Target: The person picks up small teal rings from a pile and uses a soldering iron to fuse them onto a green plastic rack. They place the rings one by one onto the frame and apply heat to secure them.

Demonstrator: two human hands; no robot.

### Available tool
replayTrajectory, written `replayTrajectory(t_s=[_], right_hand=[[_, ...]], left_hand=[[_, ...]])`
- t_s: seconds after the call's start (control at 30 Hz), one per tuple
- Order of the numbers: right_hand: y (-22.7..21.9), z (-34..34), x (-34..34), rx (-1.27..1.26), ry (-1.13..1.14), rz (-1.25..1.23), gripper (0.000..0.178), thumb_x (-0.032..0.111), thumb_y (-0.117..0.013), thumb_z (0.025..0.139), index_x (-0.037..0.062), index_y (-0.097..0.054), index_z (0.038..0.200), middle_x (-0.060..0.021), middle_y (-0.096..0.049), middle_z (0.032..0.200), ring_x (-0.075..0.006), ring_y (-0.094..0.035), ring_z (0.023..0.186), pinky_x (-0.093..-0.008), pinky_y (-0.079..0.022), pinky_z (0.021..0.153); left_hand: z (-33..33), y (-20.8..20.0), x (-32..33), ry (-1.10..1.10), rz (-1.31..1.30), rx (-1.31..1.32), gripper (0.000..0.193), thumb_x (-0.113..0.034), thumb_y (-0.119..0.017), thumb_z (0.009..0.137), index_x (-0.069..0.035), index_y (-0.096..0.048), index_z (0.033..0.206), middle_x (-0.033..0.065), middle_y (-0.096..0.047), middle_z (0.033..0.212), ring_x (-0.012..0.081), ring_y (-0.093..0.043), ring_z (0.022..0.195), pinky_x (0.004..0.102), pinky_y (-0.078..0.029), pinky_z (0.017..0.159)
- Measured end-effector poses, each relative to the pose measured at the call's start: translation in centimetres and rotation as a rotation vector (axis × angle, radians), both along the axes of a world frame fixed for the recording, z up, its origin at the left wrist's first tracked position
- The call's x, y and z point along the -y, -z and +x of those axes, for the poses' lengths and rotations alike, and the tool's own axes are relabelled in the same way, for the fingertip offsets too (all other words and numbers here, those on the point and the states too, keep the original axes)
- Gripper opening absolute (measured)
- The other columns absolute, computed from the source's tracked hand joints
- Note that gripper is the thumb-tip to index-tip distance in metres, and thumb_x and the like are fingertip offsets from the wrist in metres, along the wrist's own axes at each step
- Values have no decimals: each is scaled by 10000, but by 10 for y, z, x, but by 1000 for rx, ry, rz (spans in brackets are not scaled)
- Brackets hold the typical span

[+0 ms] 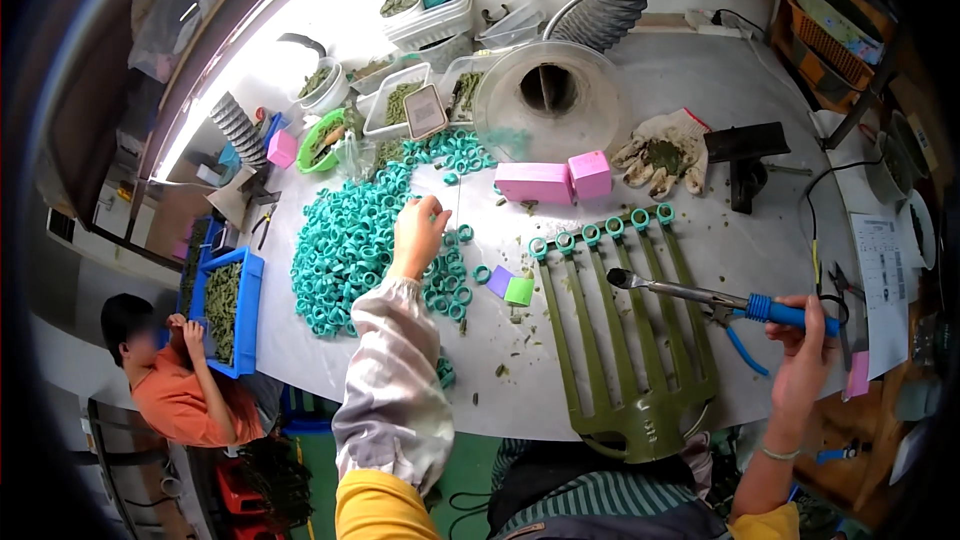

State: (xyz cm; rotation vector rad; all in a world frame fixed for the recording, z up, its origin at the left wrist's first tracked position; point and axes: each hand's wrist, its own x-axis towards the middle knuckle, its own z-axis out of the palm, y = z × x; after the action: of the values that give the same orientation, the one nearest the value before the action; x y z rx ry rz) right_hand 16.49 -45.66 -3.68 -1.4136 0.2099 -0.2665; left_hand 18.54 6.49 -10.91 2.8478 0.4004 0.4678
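Note:
My left hand (418, 232) reaches over the right side of a heap of teal rings (345, 245). Its fingers are curled together, and whatever is between them is hidden. My right hand (803, 348) grips the blue handle of a soldering iron (705, 295), whose metal shaft points left with a dark flattened tip. Under that tip lies an olive-green comb-shaped frame (650, 415) with several long prongs, its broad end toward me. Teal rings (591, 234) sit in a row along the far ends of the prongs.
Pink blocks (535, 183), a soiled glove (665, 152) and a clear round hood (500, 90) lie beyond the frame. Blue-handled pliers (745, 348) rest at right. Tubs of green pieces (400, 105) stand behind the heap. A person in orange (195, 390) works at a blue tray (243, 340).

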Motion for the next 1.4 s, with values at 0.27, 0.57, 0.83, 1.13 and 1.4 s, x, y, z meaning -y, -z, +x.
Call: replayTrajectory(t_s=[0.27,0.57,0.83,1.13,1.4], right_hand=[[8,-3,-31,-25,-132,45,332,250,-574,987,-45,-695,896,-99,-709,812,-153,-681,624,-265,-565,612],[18,-8,-54,22,-233,60,330,230,-552,1000,-51,-700,911,-98,-714,815,-163,-700,653,-265,-580,637],[31,-6,-70,16,-264,92,330,227,-546,1010,-54,-698,925,-103,-718,829,-158,-707,685,-262,-583,663],[36,-3,-83,18,-297,106,318,223,-550,1008,-56,-692,956,-98,-721,837,-159,-711,698,-268,-587,675],[17,-8,-57,0,-205,67,312,200,-572,976,-70,-696,881,-132,-713,836,-177,-687,611,-264,-589,583]], left_hand=[[-61,-39,91,130,-986,-129,220,-81,-712,886,-22,-722,1097,20,-676,904,56,-590,737,187,-459,667],[-71,-20,122,241,-802,-79,265,-57,-677,892,-14,-683,1154,58,-631,1061,113,-633,946,238,-543,792],[-56,-14,145,423,-424,118,286,-13,-705,811,-61,-702,1093,93,-681,1099,312,-578,1061,393,-481,900],[-46,-3,138,515,-324,109,261,-20,-722,801,-42,-706,1061,90,-688,1080,307,-593,1039,397,-493,893],[-49,-23,126,310,-606,76,143,-51,-672,875,-34,-678,1017,125,-649,976,303,-624,942,374,-504,859]])
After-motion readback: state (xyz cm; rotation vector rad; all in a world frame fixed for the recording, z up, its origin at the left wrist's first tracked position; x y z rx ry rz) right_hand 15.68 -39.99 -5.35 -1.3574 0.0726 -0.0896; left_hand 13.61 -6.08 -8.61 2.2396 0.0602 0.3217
